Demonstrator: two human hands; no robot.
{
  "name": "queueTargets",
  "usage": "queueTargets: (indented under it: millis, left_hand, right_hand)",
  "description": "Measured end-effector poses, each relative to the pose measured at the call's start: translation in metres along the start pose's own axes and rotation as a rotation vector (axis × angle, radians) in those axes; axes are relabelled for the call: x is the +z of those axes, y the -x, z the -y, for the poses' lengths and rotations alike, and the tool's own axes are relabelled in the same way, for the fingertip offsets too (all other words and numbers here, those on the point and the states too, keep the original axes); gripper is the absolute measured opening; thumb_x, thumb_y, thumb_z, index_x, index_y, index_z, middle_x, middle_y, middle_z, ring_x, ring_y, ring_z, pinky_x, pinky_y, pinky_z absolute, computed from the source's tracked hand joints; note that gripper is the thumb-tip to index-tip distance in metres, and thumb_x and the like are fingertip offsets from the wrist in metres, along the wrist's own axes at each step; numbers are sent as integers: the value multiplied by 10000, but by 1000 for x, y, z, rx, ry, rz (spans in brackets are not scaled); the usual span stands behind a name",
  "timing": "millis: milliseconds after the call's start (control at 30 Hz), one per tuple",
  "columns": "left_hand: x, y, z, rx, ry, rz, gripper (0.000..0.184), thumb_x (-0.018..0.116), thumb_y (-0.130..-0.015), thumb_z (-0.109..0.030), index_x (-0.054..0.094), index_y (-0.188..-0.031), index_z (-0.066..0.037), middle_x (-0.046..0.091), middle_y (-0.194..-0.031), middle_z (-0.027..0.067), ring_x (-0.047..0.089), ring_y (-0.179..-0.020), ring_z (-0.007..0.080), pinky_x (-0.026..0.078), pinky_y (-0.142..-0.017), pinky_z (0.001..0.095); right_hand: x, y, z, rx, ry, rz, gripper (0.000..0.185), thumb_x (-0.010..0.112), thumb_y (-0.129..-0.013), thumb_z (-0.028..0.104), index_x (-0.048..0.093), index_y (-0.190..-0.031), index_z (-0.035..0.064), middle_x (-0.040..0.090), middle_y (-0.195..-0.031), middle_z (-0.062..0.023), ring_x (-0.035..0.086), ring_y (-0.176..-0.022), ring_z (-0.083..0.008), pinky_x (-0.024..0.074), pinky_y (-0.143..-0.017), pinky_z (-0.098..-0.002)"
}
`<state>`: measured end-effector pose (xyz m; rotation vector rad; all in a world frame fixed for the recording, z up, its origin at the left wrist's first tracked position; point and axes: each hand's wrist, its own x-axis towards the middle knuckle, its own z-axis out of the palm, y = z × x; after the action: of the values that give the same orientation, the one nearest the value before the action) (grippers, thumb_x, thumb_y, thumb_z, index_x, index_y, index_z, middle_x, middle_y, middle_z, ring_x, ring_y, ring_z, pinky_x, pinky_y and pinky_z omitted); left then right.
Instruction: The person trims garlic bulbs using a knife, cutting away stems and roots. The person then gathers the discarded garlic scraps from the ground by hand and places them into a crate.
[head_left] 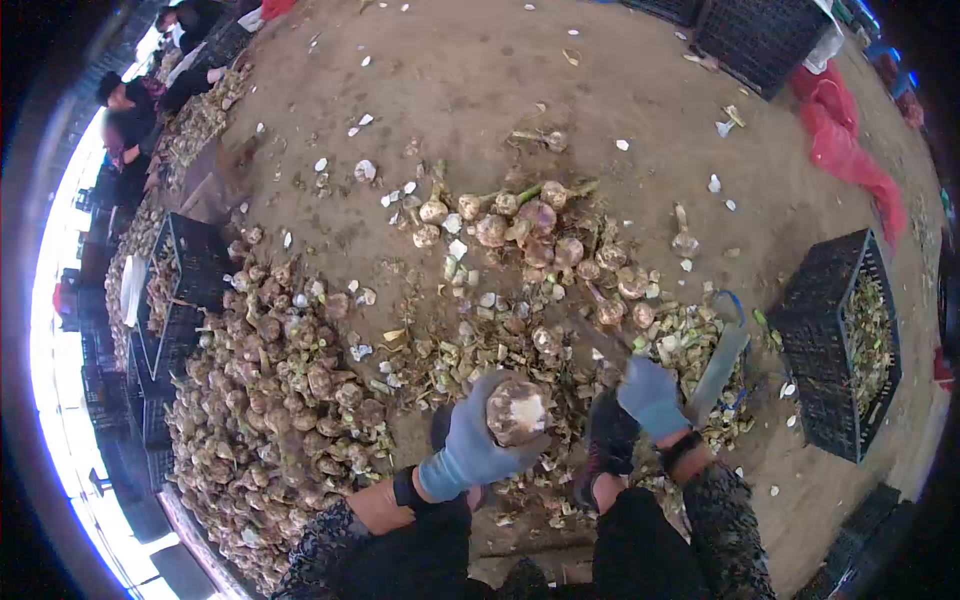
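My left hand [490, 430], in a blue-grey glove, is closed around a large garlic bulb [516, 412] with its pale, cut root face turned up. My right hand [652, 396], also gloved, is closed, and a dark, blurred knife blade [600, 342] sticks out of it toward the upper left. Just right of that hand a flat grey metal strip [718, 372] stands tilted beside a blue-edged thing [738, 305] amid trimmings. In front of my hands lie loose garlic bulbs [540, 225], some with stalks, and cut stalk ends [490, 345].
A big heap of garlic [280, 400] lies at left, beside black crates [185, 265]. At right stands a black crate [825, 350] with trimmings inside. Another dark crate [765, 40] and red netting [850, 140] are farther back. People [130, 120] sit at upper left.
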<state>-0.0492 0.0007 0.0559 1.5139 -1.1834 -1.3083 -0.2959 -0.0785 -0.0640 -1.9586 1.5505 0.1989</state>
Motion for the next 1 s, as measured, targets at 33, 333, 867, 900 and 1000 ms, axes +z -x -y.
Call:
queueTargets:
  millis: [33,333,867,900,1000]
  left_hand:
    - [-6,-6,1,2,-5,-6,607,788,-634,-149,496,-1152,-28,608,-977,56,570,-897,122,457,-821,281]
    - [-5,-25,35,182,-681,383,438,717,-659,-232,570,-1052,-104,581,-1010,124,599,-852,345,497,-705,419]
    - [-192,12,58,-247,-1446,151,361,651,-605,-158,611,-956,-84,603,-922,112,588,-865,301,485,-767,396]
    - [-209,16,57,-529,-1575,177,357,654,-610,-150,614,-959,-91,606,-936,111,601,-862,297,490,-768,394]
    - [-181,-13,27,-492,-1577,232,324,631,-672,-140,612,-994,-105,611,-953,103,629,-849,285,498,-747,421]
  right_hand:
    - [-7,5,-3,-8,-21,-98,205,642,-696,223,603,-826,70,633,-808,-161,624,-711,-358,492,-616,-436]
    - [-26,12,54,-389,-354,-7,253,664,-652,258,602,-811,72,580,-721,-163,574,-713,-383,449,-594,-429]
    - [1,9,-67,-26,-322,131,337,711,-659,240,611,-894,20,655,-759,-119,614,-664,-279,497,-634,-363]
    - [-9,12,-62,-25,-323,124,337,711,-659,240,611,-894,20,655,-759,-119,614,-664,-279,497,-634,-363]
    - [-6,8,-52,68,-947,-18,274,726,-668,107,607,-899,21,611,-706,-19,570,-594,-88,463,-534,-270]
